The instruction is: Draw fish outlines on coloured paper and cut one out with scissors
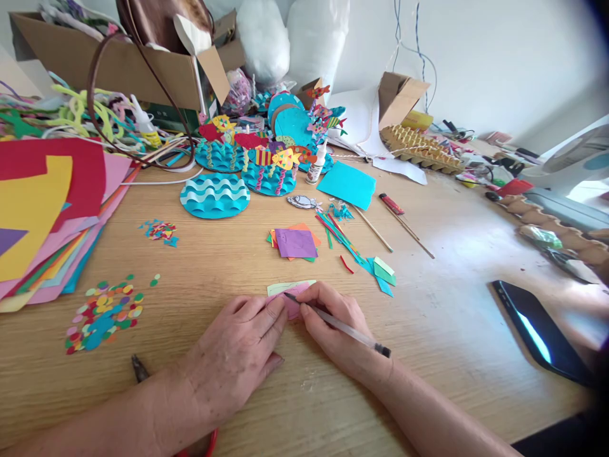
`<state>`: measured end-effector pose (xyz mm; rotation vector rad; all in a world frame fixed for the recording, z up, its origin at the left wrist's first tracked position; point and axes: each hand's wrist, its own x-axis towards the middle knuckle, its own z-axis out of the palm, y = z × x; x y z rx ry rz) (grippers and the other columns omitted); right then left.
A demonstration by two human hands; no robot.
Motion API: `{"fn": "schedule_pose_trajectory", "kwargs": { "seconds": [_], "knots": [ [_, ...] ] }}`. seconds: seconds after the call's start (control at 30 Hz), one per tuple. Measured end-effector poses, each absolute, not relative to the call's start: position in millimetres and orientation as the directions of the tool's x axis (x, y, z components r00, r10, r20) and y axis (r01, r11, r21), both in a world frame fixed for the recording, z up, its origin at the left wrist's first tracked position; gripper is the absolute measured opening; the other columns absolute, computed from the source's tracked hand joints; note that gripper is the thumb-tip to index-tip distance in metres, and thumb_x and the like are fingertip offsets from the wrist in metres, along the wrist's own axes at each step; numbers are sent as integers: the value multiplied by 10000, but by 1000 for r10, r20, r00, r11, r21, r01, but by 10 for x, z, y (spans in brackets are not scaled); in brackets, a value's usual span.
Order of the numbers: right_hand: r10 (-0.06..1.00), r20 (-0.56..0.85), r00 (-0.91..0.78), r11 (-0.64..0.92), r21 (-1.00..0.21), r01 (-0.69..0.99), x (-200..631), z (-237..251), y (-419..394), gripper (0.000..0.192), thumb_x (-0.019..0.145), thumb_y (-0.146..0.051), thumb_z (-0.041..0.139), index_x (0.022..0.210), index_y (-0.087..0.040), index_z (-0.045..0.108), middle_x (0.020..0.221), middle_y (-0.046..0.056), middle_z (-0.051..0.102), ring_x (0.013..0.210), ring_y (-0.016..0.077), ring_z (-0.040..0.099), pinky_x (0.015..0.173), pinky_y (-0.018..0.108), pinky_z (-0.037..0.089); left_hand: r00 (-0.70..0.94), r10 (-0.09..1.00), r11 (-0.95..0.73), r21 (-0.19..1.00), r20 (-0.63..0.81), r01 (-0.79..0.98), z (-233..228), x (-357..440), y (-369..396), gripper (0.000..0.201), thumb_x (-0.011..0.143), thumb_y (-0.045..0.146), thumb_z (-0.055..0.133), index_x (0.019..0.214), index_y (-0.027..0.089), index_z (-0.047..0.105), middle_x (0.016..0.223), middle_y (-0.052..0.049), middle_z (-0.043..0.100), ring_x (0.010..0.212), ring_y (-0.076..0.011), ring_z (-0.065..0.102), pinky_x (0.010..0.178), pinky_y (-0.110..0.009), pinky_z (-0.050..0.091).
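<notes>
Pinning a small pink paper piece (291, 303) flat on the counter (428, 317), the left hand (238, 355) lies palm down with fingers (271, 317) pressed together over the piece's left part, while the right hand (333, 327) pinches a pen (340, 325) between thumb and fingertips, tip touching the pink paper near its top edge. The piece sits at the near middle of the counter, just below a pale green slip (290, 287) that it partly overlaps

Risks, judged from this pose: the piece is small and held only from one side, so pen pressure could make it slide or swivel and skew the line; the tip works right beside the left fingertips, so a slip could mark the skin; the green slip underneath could shift and carry the pink piece along; a forearm sweep could scatter the paper dots (102, 314) at left or nudge the phone (540, 333) near the right edge

Hard to make out: most of the pink piece is covered by both hands, so its shape and any marks on it cannot be told; the dark tool tip (139, 368) by the left wrist and a red handle at the bottom edge are cut off, likely scissors; far clutter is blurred
</notes>
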<state>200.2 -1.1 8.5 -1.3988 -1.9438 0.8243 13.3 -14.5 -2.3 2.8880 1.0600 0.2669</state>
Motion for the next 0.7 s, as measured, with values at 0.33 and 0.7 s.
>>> {"fn": "schedule_pose_trajectory", "kwargs": {
  "seconds": [0.33, 0.7],
  "knots": [
    [965, 99, -244, 229, -771, 594, 1997, 85, -22, 127, 754, -118, 457, 770, -219, 532, 701, 4, 672, 635, 145, 616, 582, 236, 456, 748, 652, -758, 128, 119, 640, 14, 135, -157, 443, 871, 273, 546, 1269, 88, 483, 1271, -101, 562, 1093, -263, 493, 895, -406, 402],
    [959, 142, -246, 267, -746, 610, 1992, 86, -1, 121, 749, -124, 458, 754, -219, 533, 665, -11, 647, 609, 142, 600, 555, 228, 427, 752, 652, -758, 132, 99, 639, 28, 144, -152, 450, 885, 303, 536, 1275, 85, 484, 1285, -104, 553, 1099, -270, 487, 895, -409, 391]
  ]
}}
